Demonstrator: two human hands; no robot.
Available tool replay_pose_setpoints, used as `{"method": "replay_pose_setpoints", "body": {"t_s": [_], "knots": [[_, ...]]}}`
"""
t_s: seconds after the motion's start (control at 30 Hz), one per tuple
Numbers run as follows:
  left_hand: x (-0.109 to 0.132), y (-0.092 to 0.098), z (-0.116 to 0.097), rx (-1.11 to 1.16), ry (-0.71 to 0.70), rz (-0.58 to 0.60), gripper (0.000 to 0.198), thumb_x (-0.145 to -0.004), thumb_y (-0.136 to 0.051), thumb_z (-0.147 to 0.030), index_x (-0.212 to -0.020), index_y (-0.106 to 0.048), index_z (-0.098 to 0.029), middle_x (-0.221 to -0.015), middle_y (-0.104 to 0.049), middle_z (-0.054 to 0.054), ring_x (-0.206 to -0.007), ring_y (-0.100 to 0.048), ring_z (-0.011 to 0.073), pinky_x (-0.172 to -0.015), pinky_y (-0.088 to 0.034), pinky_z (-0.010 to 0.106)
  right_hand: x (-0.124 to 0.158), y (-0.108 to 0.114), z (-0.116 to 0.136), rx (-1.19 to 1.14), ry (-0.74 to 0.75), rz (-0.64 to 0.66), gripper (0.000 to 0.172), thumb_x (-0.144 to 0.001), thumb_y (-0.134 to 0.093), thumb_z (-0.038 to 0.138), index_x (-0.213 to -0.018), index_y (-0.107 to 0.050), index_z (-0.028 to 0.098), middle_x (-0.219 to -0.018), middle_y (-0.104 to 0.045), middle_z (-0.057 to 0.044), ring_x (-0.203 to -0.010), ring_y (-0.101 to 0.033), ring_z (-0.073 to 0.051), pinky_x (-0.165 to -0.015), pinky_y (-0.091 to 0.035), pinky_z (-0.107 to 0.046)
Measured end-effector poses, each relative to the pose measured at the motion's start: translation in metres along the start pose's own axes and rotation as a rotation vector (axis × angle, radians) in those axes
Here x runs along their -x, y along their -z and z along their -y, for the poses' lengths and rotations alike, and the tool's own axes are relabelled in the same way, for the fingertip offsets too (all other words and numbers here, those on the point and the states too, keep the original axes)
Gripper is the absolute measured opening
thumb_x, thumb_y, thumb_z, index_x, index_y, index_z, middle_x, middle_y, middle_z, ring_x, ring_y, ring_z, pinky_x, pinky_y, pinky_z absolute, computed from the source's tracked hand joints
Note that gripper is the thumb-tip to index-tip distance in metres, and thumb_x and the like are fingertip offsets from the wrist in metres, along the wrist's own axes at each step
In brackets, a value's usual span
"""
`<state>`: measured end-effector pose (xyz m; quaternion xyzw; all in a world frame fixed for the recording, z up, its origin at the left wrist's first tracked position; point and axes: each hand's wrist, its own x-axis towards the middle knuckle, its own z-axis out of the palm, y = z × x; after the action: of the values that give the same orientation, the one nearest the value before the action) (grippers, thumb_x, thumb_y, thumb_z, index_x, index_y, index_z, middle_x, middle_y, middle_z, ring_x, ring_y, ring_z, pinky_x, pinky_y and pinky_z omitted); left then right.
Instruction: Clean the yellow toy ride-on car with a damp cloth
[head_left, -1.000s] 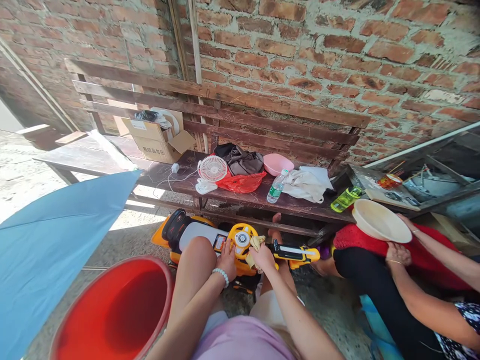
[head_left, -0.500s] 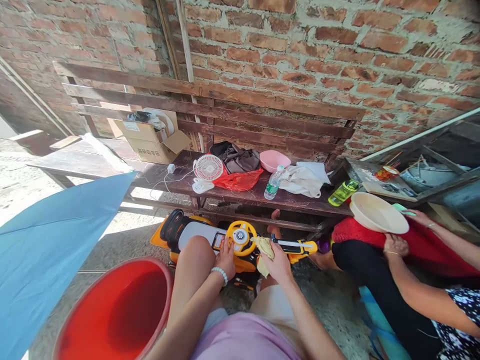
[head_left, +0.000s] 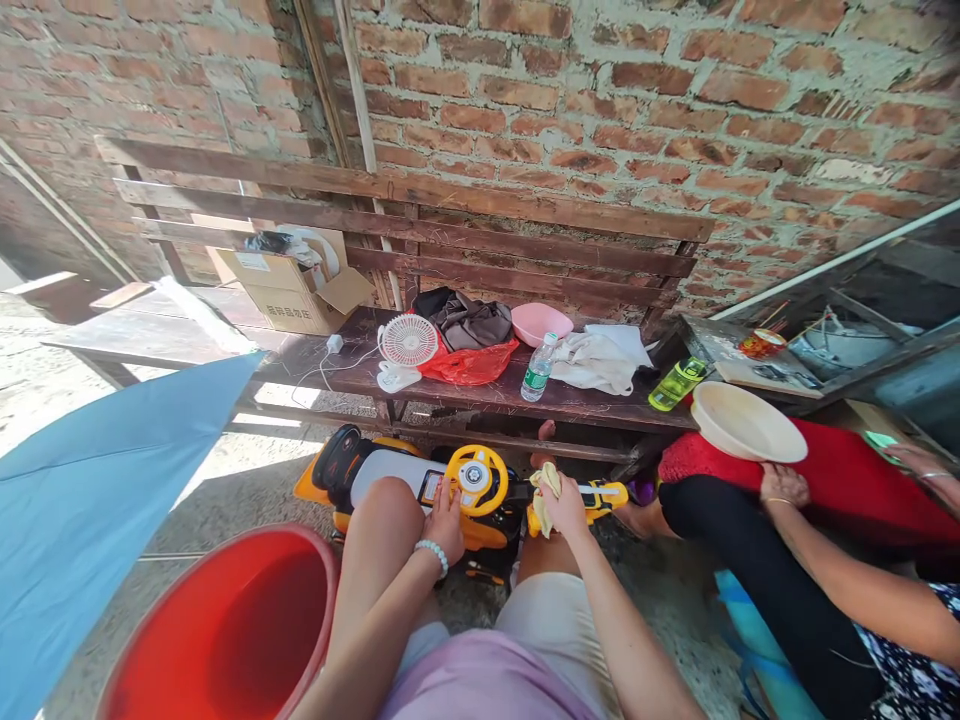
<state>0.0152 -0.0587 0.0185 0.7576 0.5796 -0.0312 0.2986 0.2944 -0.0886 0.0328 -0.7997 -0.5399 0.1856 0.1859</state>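
A yellow, black and white toy ride-on car [head_left: 420, 490] stands on the concrete floor in front of my knees, with a yellow steering wheel [head_left: 474, 478]. My left hand [head_left: 444, 520] rests flat on the car's body just left of the wheel, wearing a pale beaded bracelet. My right hand [head_left: 562, 510] grips a crumpled yellowish cloth [head_left: 545, 498], pressing it on the car's yellow and black side bar [head_left: 596, 495]. The underside of the car is hidden.
A red plastic basin [head_left: 247, 620] sits at my left, beside a blue umbrella [head_left: 97, 500]. At my right, a seated person's hand [head_left: 784, 487] touches a beige basin [head_left: 742, 425]. A wooden bench [head_left: 480, 395] behind the car holds a small fan, bottles and bags.
My right hand and the cloth have moved rightward along the car, away from the steering wheel. The seated person's farther hand has moved right, holding a small green item.
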Motion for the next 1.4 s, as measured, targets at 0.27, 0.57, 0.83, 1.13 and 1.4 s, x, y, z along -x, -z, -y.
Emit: {"method": "replay_pose_setpoints", "body": {"t_s": [0.27,0.57,0.83,1.13,1.4], "knots": [[0.003,0.006,0.003,-0.042,-0.019,0.01,0.098,-0.083,-0.065,-0.008,-0.175,-0.031,-0.011,-0.189,-0.004,0.018,-0.175,-0.011,0.0309,-0.136,-0.032,0.044,-0.003,0.043,-0.063,0.319,-0.052,-0.028,0.031,-0.097,-0.057,0.023,-0.126,-0.071,0.022,-0.14,-0.072,-0.013,-0.127,-0.062,-0.029,-0.108,-0.045,-0.037],[0.0,0.001,-0.001,-0.054,0.016,0.0,0.097,-0.086,-0.064,-0.014,-0.176,-0.029,-0.015,-0.189,-0.006,0.018,-0.173,-0.019,0.0342,-0.134,-0.036,0.049,-0.008,0.04,-0.079,0.321,-0.157,-0.059,0.028,-0.096,-0.058,0.023,-0.118,-0.075,0.02,-0.133,-0.076,-0.015,-0.132,-0.062,-0.03,-0.115,-0.044,-0.038],[-0.002,-0.001,-0.002,-0.016,0.035,0.008,0.099,-0.087,-0.072,-0.024,-0.175,-0.027,-0.014,-0.189,-0.005,0.019,-0.174,-0.013,0.0353,-0.136,-0.032,0.042,-0.004,-0.015,-0.008,-0.117,-0.046,-0.037,0.042,-0.101,-0.046,0.028,-0.134,-0.07,0.018,-0.139,-0.072,-0.014,-0.136,-0.063,-0.027,-0.118,-0.048,-0.036],[0.001,-0.003,0.008,-0.03,-0.035,-0.035,0.097,-0.085,-0.067,-0.014,-0.175,-0.029,-0.01,-0.188,-0.009,0.023,-0.172,-0.023,0.0379,-0.132,-0.038,0.054,-0.005,0.028,-0.094,0.138,0.064,-0.048,0.06,-0.082,-0.062,0.01,-0.139,-0.07,0.023,-0.153,-0.066,-0.01,-0.133,-0.062,-0.029,-0.118,-0.047,-0.045],[-0.004,-0.009,0.007,-0.053,-0.031,-0.05,0.093,-0.086,-0.067,-0.011,-0.173,-0.034,-0.007,-0.186,-0.014,0.025,-0.173,-0.019,0.0391,-0.133,-0.037,0.054,-0.001,0.027,-0.115,0.168,-0.139,-0.238,0.038,-0.084,-0.061,0.015,-0.117,-0.076,0.025,-0.135,-0.072,-0.013,-0.126,-0.062,-0.033,-0.104,-0.051,-0.047]]}}
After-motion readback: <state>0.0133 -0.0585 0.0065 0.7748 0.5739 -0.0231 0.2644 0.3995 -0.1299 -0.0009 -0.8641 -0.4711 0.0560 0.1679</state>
